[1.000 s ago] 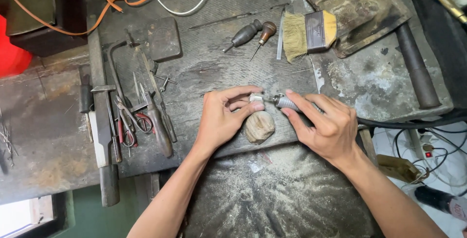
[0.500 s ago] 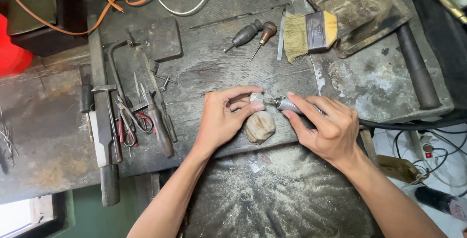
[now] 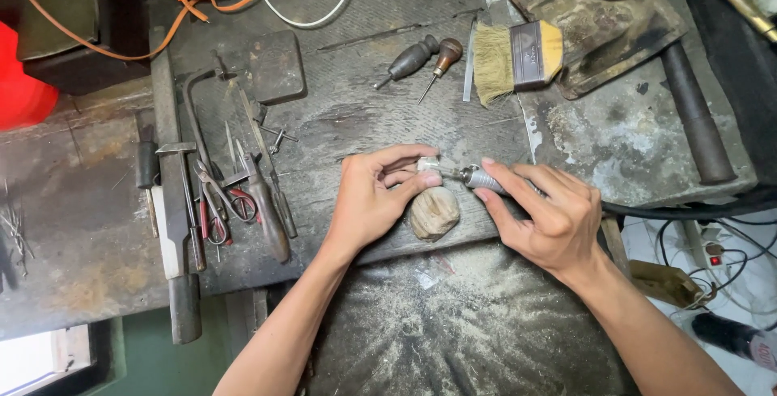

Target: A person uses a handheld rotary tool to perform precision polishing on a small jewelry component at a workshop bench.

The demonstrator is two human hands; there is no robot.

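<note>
My left hand (image 3: 368, 202) pinches a small silvery piece (image 3: 428, 164) between thumb and forefinger, resting it on a rounded wooden bench peg (image 3: 434, 212) at the middle of the dark workbench (image 3: 340, 121). My right hand (image 3: 544, 216) grips a rotary tool handpiece (image 3: 484, 179) like a pen. Its tip touches the silvery piece from the right. A black cable (image 3: 688, 210) runs from the handpiece off to the right.
Pliers, files and shears (image 3: 218, 193) lie in a row at the left. Two wooden-handled awls (image 3: 425, 57) and a flat brush (image 3: 518, 57) lie at the back. A dusty leather apron (image 3: 453, 331) hangs below the peg. A dark block (image 3: 277, 66) and orange cord (image 3: 162, 15) sit back left.
</note>
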